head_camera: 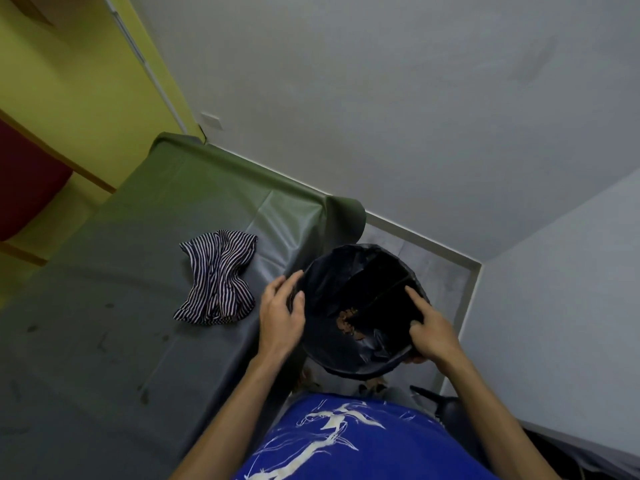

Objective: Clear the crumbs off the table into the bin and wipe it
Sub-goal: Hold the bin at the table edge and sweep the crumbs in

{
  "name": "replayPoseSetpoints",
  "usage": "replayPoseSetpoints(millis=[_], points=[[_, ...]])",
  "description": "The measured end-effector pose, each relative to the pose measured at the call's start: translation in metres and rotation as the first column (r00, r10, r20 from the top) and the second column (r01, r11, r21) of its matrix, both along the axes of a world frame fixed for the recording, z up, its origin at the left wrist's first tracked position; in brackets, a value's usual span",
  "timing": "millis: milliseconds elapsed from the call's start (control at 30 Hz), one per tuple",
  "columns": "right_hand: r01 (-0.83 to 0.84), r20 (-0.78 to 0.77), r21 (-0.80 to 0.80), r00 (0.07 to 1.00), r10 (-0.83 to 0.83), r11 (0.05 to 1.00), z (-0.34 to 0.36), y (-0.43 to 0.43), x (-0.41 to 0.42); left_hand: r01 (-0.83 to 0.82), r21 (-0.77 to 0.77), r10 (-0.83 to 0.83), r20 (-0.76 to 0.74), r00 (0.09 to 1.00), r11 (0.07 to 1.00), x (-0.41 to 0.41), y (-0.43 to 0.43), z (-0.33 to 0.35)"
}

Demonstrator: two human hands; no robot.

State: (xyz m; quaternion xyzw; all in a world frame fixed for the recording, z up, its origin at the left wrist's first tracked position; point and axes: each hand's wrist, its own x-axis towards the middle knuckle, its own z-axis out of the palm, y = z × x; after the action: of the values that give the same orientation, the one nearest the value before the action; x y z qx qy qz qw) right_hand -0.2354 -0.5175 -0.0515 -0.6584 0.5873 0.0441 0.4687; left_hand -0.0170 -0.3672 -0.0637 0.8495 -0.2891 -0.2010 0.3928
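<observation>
Now | bin (332, 282): black-lined, crumbs (348, 318) inside | right hand (433, 336) grips rim

there is only one view, from the wide-angle camera on my head, looking forward and steeply down. it sits close above my chest, so my blue shirt (346, 441) fills the bottom edge and my forearms run up from there to my left hand (280, 317) and right hand (434, 336) near the middle. the tabletop (131, 306) spreads to the left, the bin (329, 282) sits just right of centre, and the white wall (381, 98) slants across the top.
</observation>
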Motion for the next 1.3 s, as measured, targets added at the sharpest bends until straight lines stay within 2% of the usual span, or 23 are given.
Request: replayPoseSetpoints(millis=[167,333,533,800,1000,1133,1300], points=[[0.056,0.053,0.006,0.997,-0.057,0.998,0.002,-0.002,-0.021,0.066,0.133,-0.045,-0.154,0.987,0.989,-0.016,-0.013,-0.011],[0.105,0.094,0.052,0.99,-0.109,0.993,0.005,-0.002,-0.031,0.121,0.123,-0.071,-0.348,0.935,0.985,-0.019,-0.029,-0.014],[0.126,0.055,0.051,0.99,-0.129,0.991,-0.002,-0.017,-0.044,0.22,0.168,-0.121,-0.46,0.88,0.961,-0.023,-0.046,-0.021],[0.006,-0.095,-0.037,0.995,-0.009,0.999,-0.035,-0.048,-0.038,0.266,0.228,-0.133,-0.472,0.872,0.936,-0.033,-0.071,-0.044],[-0.038,-0.151,-0.015,0.988,0.035,0.999,-0.082,-0.062,-0.044,0.274,0.286,-0.126,-0.445,0.887,0.918,-0.035,-0.087,-0.08],[-0.021,-0.158,0.029,0.987,0.025,0.999,-0.131,-0.068,-0.048,0.264,0.317,-0.101,-0.449,0.888,0.911,-0.033,-0.101,-0.12],[0.0,-0.171,0.029,0.985,0.005,1.0,-0.218,-0.072,-0.042,0.223,0.387,-0.051,-0.408,0.912,0.895,-0.031,-0.116,-0.204]])
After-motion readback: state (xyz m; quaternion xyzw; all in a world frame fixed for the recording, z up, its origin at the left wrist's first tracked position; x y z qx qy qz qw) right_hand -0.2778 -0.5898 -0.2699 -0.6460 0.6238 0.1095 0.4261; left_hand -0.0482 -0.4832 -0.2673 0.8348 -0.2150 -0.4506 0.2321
